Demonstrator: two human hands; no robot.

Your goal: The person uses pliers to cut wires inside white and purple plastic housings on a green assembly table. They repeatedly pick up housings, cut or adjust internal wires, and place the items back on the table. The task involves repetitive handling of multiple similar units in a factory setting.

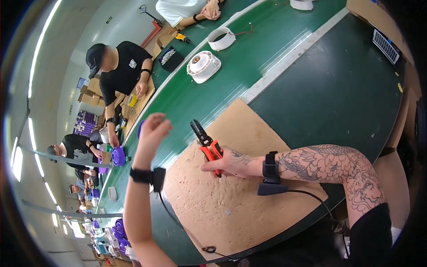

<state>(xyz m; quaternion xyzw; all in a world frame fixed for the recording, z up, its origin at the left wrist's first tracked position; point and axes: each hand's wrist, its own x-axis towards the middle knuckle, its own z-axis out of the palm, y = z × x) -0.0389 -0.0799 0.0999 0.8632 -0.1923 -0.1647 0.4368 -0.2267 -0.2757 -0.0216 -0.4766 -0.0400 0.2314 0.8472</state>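
My right hand (229, 162) is closed round the red handles of a pair of wire strippers (205, 141), whose black jaws point away and to the left. It is above a worn cardboard sheet (240, 200). My left hand (153, 131) is raised at the green belt's near side, its fingers loosely bent and apart. Behind that hand a purple part (141, 129) shows only as a sliver; no contact between them is visible. Each wrist wears a black strap with a small box and a cable.
On the green belt (249, 62) stand a white round housing (203, 66) and a white ring (221, 39) with a red wire. Across it, a co-worker in black handles parts near a purple housing (118, 156). A cardboard box (378, 22) is at the far right.
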